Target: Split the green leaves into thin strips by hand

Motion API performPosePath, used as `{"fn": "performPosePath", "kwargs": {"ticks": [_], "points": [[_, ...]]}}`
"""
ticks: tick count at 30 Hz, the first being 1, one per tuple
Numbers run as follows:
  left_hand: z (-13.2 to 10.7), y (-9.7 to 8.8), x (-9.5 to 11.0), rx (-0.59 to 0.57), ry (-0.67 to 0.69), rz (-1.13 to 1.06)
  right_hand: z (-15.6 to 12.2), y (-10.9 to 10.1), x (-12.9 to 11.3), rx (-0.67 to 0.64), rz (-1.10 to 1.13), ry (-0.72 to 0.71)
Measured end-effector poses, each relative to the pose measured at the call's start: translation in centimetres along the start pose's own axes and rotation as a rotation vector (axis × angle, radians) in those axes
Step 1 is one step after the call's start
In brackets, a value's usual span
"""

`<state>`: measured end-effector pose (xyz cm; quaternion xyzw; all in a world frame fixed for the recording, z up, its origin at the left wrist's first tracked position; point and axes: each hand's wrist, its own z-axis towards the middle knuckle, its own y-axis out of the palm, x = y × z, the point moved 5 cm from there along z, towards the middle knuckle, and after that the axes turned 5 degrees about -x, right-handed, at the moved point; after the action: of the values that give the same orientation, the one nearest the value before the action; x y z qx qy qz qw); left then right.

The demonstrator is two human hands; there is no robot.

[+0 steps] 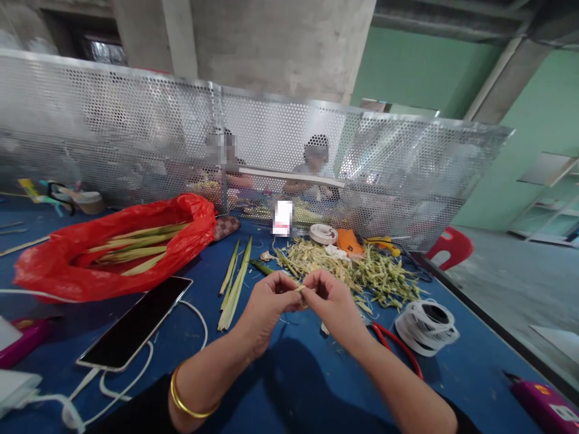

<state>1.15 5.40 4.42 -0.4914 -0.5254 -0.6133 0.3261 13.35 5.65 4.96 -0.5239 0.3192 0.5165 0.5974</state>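
Note:
Close together over the blue table, my left hand (265,310) and my right hand (335,307) meet fingertip to fingertip. Both pinch a small pale green leaf strip (300,289); most of it is hidden by the fingers. Just beyond the hands a pile of leaf trimmings (312,256) is spread out, with greener folded pieces (386,277) on its right. Several long leaf blades (237,286) lie left of my left hand. Near my right forearm rests a tool with red handles (398,346), its head partly covered.
An open red plastic bag (54,268) holds more leaves. In front of it lies a phone (136,325) with a white cable. A white spool (427,328) stands at the right. A perforated metal screen (280,132) borders the back; two people sit behind it.

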Motion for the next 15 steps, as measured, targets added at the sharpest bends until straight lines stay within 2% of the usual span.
{"fn": "performPosePath", "kwargs": {"ticks": [8, 12, 15], "points": [[0.41, -0.61, -0.85, -0.028, -0.122, -0.176, -0.10, -0.55, -0.78, -0.131, 0.221, 0.069], [0.47, -0.67, -0.71, -0.056, -0.152, -0.236, -0.06, -0.85, -0.81, -0.200, 0.263, 0.051], [0.43, -0.60, -0.74, -0.061, -0.170, -0.261, 0.01, -0.92, -0.75, -0.195, 0.260, 0.033]]}}
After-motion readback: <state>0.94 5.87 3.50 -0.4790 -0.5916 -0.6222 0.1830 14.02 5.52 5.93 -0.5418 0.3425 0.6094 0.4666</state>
